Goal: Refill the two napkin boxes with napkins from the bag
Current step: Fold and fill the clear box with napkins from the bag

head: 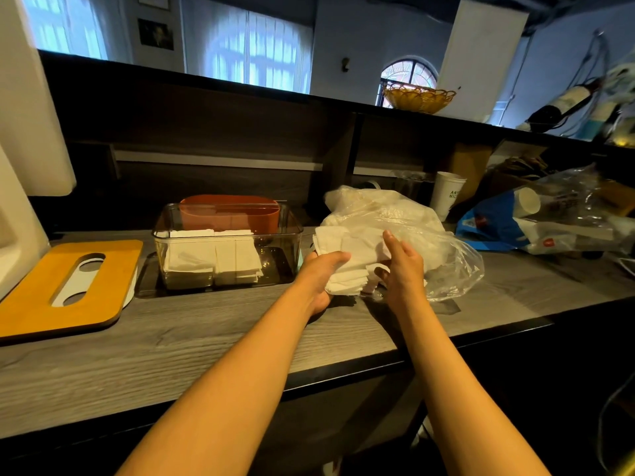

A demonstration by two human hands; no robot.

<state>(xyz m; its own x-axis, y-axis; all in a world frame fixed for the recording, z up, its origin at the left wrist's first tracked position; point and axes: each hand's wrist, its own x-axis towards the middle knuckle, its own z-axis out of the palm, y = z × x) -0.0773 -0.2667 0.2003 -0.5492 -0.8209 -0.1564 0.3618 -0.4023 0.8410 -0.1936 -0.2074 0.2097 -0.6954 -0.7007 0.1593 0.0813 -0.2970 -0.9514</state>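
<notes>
We see a grey wood-grain counter (206, 338) with a dark raised back ledge (206, 80). Beyond it, pale walls hold curtained windows (254, 53), a small arched window (409, 73) and framed pictures (155, 33). Cool daylight filters in.

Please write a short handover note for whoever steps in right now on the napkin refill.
Left hand grips a stack of napkins from below; right hand steadies it, fingers mostly straight.
The stack is at the mouth of the clear bag, above the counter.
Clear box is open, partly filled; its wooden lid lies to the left.
Orange box stands behind it; contents not visible.
Left: load this stack, check the orange box, refit the lid.
</notes>
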